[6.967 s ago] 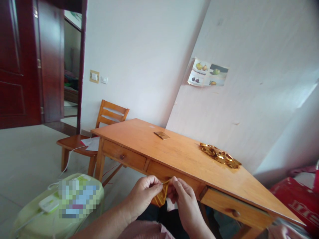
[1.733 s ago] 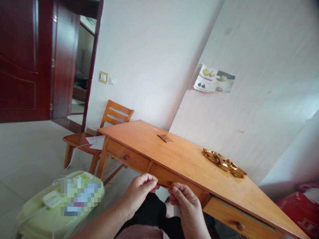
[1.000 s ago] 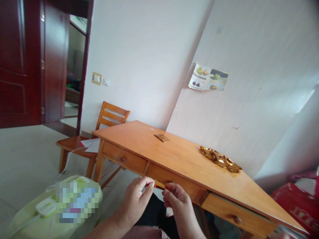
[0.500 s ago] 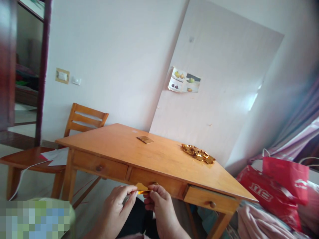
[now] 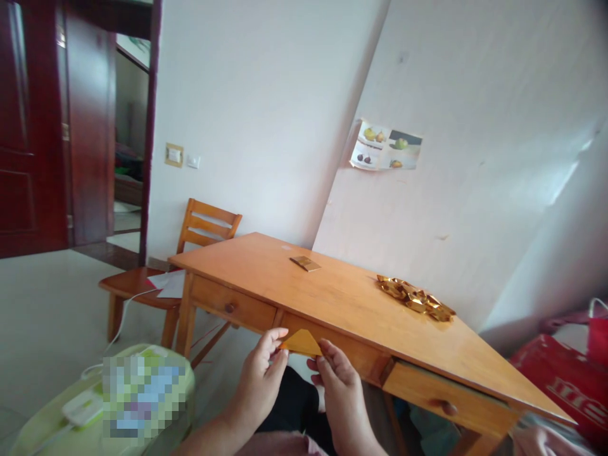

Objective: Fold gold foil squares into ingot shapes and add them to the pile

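Between my two hands is a folded piece of gold paper point(image 5: 303, 342), its flat yellow-gold face toward me and its top edge narrower than its base. My left hand point(image 5: 264, 367) pinches its left corner between thumb and fingers. At the right corner, my right hand point(image 5: 338, 375) grips it the same way. Both hands are in front of the table's middle drawer, above my lap. On the tabletop lie a pile of shiny folded gold paper pieces point(image 5: 415, 297) at the right and a flat stack of gold paper point(image 5: 305, 263) near the back.
A wooden table point(image 5: 266, 285) with drawers stands before me; its right drawer point(image 5: 444, 392) sticks out slightly. To the left are a wooden chair point(image 5: 137, 288) with papers and a pale green stool point(image 5: 61, 405) holding a white device and cable. A red bag point(image 5: 565, 380) is at the right.
My view has swung left, so the table appears farther right. The gold paper, seen nearly edge-on before, now shows its broad face, and both hands still hold it.
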A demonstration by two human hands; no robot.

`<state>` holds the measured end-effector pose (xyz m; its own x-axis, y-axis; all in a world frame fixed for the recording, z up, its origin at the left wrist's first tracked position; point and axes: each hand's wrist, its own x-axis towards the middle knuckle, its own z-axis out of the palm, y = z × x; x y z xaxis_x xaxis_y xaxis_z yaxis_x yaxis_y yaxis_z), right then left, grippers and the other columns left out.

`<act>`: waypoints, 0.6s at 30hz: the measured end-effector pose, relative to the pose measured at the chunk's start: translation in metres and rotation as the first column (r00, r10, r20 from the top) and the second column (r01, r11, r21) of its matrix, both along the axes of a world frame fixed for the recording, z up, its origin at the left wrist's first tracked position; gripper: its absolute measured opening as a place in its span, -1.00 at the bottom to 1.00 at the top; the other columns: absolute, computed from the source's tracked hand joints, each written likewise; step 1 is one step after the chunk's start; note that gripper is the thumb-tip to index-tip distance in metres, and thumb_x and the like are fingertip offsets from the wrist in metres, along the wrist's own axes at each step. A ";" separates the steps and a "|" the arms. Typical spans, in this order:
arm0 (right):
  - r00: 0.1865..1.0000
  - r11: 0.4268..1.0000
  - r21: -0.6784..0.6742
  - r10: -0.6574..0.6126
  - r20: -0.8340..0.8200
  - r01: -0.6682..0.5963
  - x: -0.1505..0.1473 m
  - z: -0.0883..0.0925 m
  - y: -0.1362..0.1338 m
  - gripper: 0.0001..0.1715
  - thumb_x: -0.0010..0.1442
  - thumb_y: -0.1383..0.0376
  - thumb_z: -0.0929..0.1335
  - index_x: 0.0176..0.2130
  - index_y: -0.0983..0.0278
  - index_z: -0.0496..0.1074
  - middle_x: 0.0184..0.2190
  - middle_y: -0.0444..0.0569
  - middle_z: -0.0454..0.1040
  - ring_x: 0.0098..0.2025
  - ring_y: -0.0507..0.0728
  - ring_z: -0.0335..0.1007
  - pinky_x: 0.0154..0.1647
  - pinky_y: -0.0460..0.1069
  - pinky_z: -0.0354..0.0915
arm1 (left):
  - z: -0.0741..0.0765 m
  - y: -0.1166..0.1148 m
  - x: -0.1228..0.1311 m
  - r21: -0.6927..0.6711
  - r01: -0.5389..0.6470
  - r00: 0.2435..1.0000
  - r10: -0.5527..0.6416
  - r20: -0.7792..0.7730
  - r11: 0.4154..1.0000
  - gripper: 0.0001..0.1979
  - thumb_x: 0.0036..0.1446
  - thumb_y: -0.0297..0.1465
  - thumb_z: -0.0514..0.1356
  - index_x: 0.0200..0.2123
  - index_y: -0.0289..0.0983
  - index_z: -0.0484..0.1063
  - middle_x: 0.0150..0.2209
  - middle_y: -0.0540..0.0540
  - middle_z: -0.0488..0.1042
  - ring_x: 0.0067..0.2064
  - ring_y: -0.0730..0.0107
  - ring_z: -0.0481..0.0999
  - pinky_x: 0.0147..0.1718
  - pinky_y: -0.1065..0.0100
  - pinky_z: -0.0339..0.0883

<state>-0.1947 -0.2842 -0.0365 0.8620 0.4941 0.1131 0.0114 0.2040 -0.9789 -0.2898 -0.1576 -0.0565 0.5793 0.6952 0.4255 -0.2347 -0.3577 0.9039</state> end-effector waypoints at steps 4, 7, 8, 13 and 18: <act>0.999 1.000 -0.017 -0.005 0.034 0.006 0.003 -0.005 0.000 -0.33 -0.01 0.00 0.50 0.01 0.31 0.52 -0.06 0.15 0.58 -0.22 0.20 0.56 -0.32 -0.01 0.39 | 0.001 0.000 0.003 -0.132 0.041 0.999 -0.041 0.006 0.990 -0.61 0.20 -0.27 0.14 0.06 -0.30 0.40 0.01 -0.26 0.56 -0.02 0.15 0.59 -0.03 0.16 0.47; 0.997 0.999 -0.034 -0.006 0.071 0.009 0.005 -0.009 0.000 -0.36 0.04 0.00 0.48 0.03 0.30 0.52 -0.08 0.13 0.59 -0.20 0.21 0.56 -0.31 -0.01 0.39 | 0.006 -0.002 0.001 -0.134 0.059 0.998 -0.062 -0.016 0.989 -0.62 0.20 -0.26 0.13 0.02 -0.31 0.46 -0.07 -0.23 0.60 -0.10 0.17 0.62 -0.06 0.16 0.49; 0.997 0.999 -0.036 -0.009 0.081 0.012 0.005 -0.010 0.000 -0.37 0.05 0.00 0.47 0.03 0.30 0.52 -0.09 0.13 0.59 -0.19 0.21 0.56 -0.31 -0.01 0.39 | 0.007 -0.003 0.000 -0.126 0.057 0.998 -0.061 -0.022 0.990 -0.62 0.20 -0.25 0.13 0.02 -0.31 0.47 -0.10 -0.22 0.61 -0.12 0.17 0.62 -0.07 0.16 0.50; 0.994 0.999 -0.041 -0.027 0.106 0.031 0.004 -0.008 0.000 -0.38 0.04 0.00 0.47 0.01 0.30 0.55 -0.10 0.13 0.58 -0.18 0.24 0.56 -0.34 0.00 0.39 | 0.007 -0.004 -0.001 -0.094 0.046 0.999 -0.048 -0.023 0.995 -0.62 0.21 -0.25 0.14 0.02 -0.29 0.50 -0.11 -0.21 0.63 -0.14 0.19 0.63 -0.08 0.17 0.51; 0.991 0.998 -0.049 -0.033 0.132 0.039 0.002 -0.004 0.001 -0.38 0.03 -0.01 0.47 -0.02 0.32 0.56 -0.13 0.14 0.59 -0.22 0.23 0.56 -0.37 0.00 0.39 | 0.001 -0.002 0.001 -0.081 0.050 0.999 -0.051 -0.008 0.996 -0.60 0.23 -0.25 0.14 0.05 -0.29 0.50 -0.08 -0.21 0.62 -0.11 0.19 0.63 -0.10 0.20 0.53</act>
<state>-0.1927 -0.2835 -0.0402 0.8587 0.4711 0.2017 0.1469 0.1508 -0.9776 -0.2890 -0.1593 -0.0556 0.6185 0.6967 0.3634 -0.2412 -0.2719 0.9316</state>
